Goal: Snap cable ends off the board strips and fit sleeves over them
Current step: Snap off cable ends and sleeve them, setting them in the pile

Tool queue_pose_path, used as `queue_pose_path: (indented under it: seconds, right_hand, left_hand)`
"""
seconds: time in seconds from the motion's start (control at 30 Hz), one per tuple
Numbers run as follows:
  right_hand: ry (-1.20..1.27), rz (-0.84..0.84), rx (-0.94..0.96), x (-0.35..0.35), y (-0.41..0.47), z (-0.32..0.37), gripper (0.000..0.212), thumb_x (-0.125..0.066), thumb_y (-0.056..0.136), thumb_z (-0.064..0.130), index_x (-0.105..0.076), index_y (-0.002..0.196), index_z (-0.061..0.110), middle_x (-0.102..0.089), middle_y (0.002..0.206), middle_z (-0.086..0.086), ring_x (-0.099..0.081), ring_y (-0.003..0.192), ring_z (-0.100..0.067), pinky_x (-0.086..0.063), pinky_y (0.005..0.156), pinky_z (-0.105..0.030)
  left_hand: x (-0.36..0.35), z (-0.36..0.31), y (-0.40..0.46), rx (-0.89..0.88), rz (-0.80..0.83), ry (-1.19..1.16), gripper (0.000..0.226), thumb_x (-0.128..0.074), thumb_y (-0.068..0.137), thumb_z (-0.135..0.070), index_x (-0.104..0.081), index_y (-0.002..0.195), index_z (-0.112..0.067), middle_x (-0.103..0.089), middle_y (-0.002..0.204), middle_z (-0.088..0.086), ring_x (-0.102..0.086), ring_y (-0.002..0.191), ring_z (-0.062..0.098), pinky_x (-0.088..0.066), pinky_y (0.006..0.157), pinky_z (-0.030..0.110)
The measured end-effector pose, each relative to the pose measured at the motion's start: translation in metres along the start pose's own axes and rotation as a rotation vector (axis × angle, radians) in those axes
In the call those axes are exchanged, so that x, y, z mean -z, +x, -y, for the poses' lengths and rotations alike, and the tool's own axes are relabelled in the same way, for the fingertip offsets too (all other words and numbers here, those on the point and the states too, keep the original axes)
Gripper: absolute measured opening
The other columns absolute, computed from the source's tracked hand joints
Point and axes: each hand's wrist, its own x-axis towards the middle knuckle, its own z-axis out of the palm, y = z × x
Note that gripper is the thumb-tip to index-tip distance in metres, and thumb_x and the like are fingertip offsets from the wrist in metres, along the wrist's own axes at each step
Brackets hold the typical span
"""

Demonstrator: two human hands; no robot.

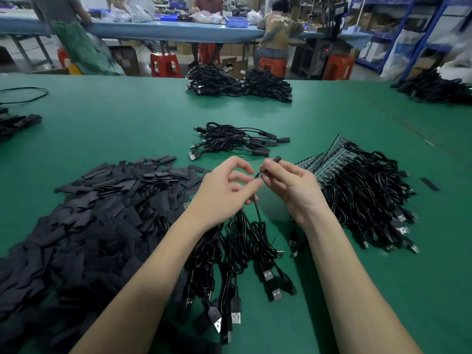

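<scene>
My left hand (224,190) pinches the end of a black cable (258,210) just above the green table. My right hand (291,185) pinches a short black sleeve (274,160) right at that cable end, the two hands almost touching. The cable hangs down to a bunch of black USB cables (245,256) under my wrists. A big heap of flat black sleeves (102,213) lies at the left. At the right, green board strips (329,159) with cables still attached (367,195) lie in a pile. A small bundle of sleeved cables (235,141) rests beyond my hands.
A larger cable heap (240,84) sits at the table's far edge, with more cables at the far right (436,89) and far left (15,123). One loose sleeve (430,184) lies at the right. People sit and stand at a blue bench (158,28) behind, among red stools.
</scene>
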Motion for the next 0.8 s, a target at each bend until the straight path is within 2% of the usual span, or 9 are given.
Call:
queue_pose_path:
  seconds: [0.1, 0.2, 0.27, 0.37, 0.43, 0.57, 0.67, 0.8]
  right_hand:
    - [-0.094, 0.043, 0.051, 0.000, -0.002, 0.011, 0.003, -0.075, 0.086, 0.006, -0.077, 0.083, 0.006, -0.073, 0.085, -0.009, -0.068, 0.075, -0.012, -0.056, 0.072, -0.017]
    - [-0.075, 0.084, 0.024, 0.003, -0.004, 0.025, 0.004, -0.075, 0.082, 0.009, -0.077, 0.085, 0.005, -0.075, 0.084, -0.007, -0.069, 0.072, -0.010, -0.056, 0.069, -0.016]
    - [-0.029, 0.120, -0.015, 0.004, -0.006, 0.032, 0.008, -0.075, 0.081, 0.009, -0.077, 0.087, 0.005, -0.076, 0.084, -0.006, -0.070, 0.072, -0.009, -0.056, 0.067, -0.014]
    - [0.071, 0.141, -0.030, -0.002, -0.008, 0.033, 0.011, -0.073, 0.083, 0.008, -0.074, 0.092, 0.004, -0.076, 0.086, -0.006, -0.072, 0.075, -0.008, -0.056, 0.068, -0.014]
    - [0.098, 0.120, 0.001, -0.006, -0.007, 0.029, 0.011, -0.073, 0.085, 0.009, -0.073, 0.095, 0.005, -0.076, 0.089, -0.006, -0.071, 0.080, -0.009, -0.056, 0.071, -0.015]
    - [0.113, 0.118, 0.015, -0.008, -0.006, 0.023, 0.014, -0.073, 0.084, 0.011, -0.071, 0.097, 0.005, -0.075, 0.090, -0.005, -0.070, 0.080, -0.008, -0.057, 0.073, -0.015]
    - [0.102, 0.132, 0.015, -0.007, -0.007, 0.022, 0.017, -0.075, 0.080, 0.015, -0.072, 0.095, 0.006, -0.075, 0.090, -0.004, -0.070, 0.080, -0.007, -0.056, 0.073, -0.015]
    - [0.059, 0.151, 0.015, -0.007, -0.008, 0.022, 0.018, -0.075, 0.078, 0.016, -0.073, 0.094, 0.007, -0.075, 0.091, -0.005, -0.070, 0.080, -0.008, -0.056, 0.072, -0.015]
  left_hand:
    - [-0.002, -0.002, -0.002, 0.018, 0.004, 0.010, 0.020, -0.075, 0.089, -0.015, -0.058, 0.101, -0.017, -0.074, 0.091, 0.001, -0.076, 0.071, 0.021, -0.061, 0.078, 0.042]
    - [0.006, -0.009, 0.002, -0.043, 0.096, -0.010, 0.013, -0.068, 0.094, -0.011, -0.061, 0.104, -0.016, -0.078, 0.093, 0.000, -0.073, 0.074, 0.020, -0.059, 0.078, 0.031]
    - [0.014, -0.014, 0.005, -0.103, 0.126, 0.006, 0.012, -0.069, 0.094, -0.011, -0.067, 0.103, -0.018, -0.078, 0.095, -0.002, -0.073, 0.076, 0.018, -0.059, 0.080, 0.029]
    - [0.021, -0.018, 0.005, -0.177, 0.055, -0.012, 0.018, -0.077, 0.087, -0.012, -0.071, 0.101, -0.023, -0.076, 0.096, -0.004, -0.073, 0.072, 0.019, -0.060, 0.080, 0.030]
    - [0.018, -0.017, 0.002, -0.197, -0.016, -0.028, 0.021, -0.081, 0.083, -0.016, -0.071, 0.098, -0.027, -0.075, 0.094, -0.005, -0.073, 0.069, 0.024, -0.061, 0.079, 0.033]
    - [0.007, -0.010, 0.000, -0.232, -0.131, -0.035, 0.013, -0.082, 0.083, -0.013, -0.075, 0.092, -0.020, -0.076, 0.084, -0.003, -0.073, 0.067, 0.022, -0.061, 0.070, 0.036]
    - [0.004, -0.006, 0.000, -0.233, -0.151, -0.102, 0.009, -0.081, 0.083, -0.009, -0.078, 0.089, -0.015, -0.076, 0.079, 0.001, -0.073, 0.067, 0.020, -0.058, 0.069, 0.028]
    - [0.005, -0.003, -0.001, -0.232, -0.144, -0.134, 0.010, -0.082, 0.082, -0.008, -0.080, 0.086, -0.017, -0.077, 0.079, 0.004, -0.073, 0.068, 0.021, -0.061, 0.073, 0.035]
